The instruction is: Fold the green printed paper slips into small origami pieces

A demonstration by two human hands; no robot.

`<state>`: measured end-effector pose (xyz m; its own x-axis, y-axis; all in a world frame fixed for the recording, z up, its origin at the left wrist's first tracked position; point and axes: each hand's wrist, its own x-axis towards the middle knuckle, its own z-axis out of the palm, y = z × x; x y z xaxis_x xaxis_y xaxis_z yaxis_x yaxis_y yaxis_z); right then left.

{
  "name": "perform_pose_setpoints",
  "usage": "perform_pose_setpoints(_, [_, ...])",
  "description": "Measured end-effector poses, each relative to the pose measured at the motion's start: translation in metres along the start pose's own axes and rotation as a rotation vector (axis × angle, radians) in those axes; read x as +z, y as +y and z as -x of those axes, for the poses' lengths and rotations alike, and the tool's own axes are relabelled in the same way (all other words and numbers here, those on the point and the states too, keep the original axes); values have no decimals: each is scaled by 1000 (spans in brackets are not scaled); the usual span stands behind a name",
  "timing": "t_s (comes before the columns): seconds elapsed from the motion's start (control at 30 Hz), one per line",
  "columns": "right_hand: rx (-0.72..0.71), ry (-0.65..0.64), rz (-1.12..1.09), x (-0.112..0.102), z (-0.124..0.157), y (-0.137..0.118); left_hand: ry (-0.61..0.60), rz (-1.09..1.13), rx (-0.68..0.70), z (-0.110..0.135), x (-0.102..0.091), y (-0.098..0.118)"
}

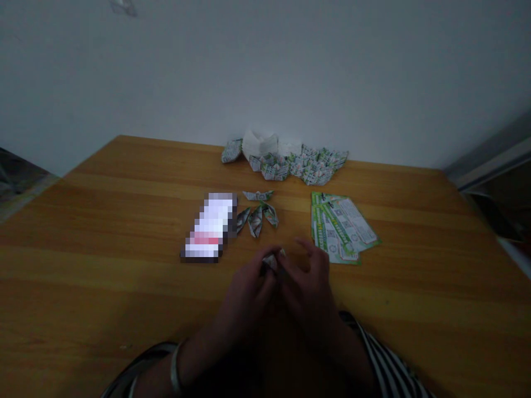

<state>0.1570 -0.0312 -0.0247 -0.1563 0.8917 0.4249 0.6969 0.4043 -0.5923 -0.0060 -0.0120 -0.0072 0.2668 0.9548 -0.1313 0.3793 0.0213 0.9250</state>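
My left hand and my right hand meet at the middle of the wooden table. Both pinch a small folded piece of printed paper between their fingertips. The right index finger sticks out above the paper. Just beyond the hands lie several small folded paper pieces, green and white. A stack of flat green printed leaflets lies to the right of them, close to my right hand.
A pile of several folded paper shapes sits at the table's far edge against the white wall. A phone lies left of the small pieces. A bracelet is on my left wrist; my sleeves are striped.
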Motion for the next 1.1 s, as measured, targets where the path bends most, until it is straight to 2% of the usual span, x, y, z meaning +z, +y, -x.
perform_pose_setpoints(0.07, [-78,75,120,-1,-1,0,-34,-116,-16,0,1,-2])
perform_pose_setpoints(0.17, [-113,68,103,-2,-1,1,-86,-252,-77,3,2,-2])
perform_pose_setpoints(0.23, [-24,27,-12,-4,-1,5,-91,-253,-69,3,1,-1])
perform_pose_setpoints(0.33, [226,-50,-312,-11,-6,16,-89,-161,18,-1,-7,4])
perform_pose_setpoints(0.43, [436,-206,-675,-17,-12,28,-147,-79,19,-9,-17,6])
perform_pose_setpoints(0.53, [546,-391,-974,-20,-14,33,-185,5,-20,-15,-22,4])
perform_pose_setpoints(0.63, [605,-373,-1101,-22,-15,34,-163,88,28,-16,-22,0])
perform_pose_setpoints(0.77, [573,-309,-1127,-25,-15,36,-166,68,129,-14,-23,-3])
perform_pose_setpoints(0.93, [533,-386,-1122,-27,-13,43,-195,-26,166,-14,-29,0])
perform_pose_setpoints(1.03, [435,-396,-1019,-27,-12,42,-212,11,226,-14,-27,5])
perform_pose_setpoints(1.1, [349,-399,-921,-26,-12,39,-195,68,169,-13,-24,8])
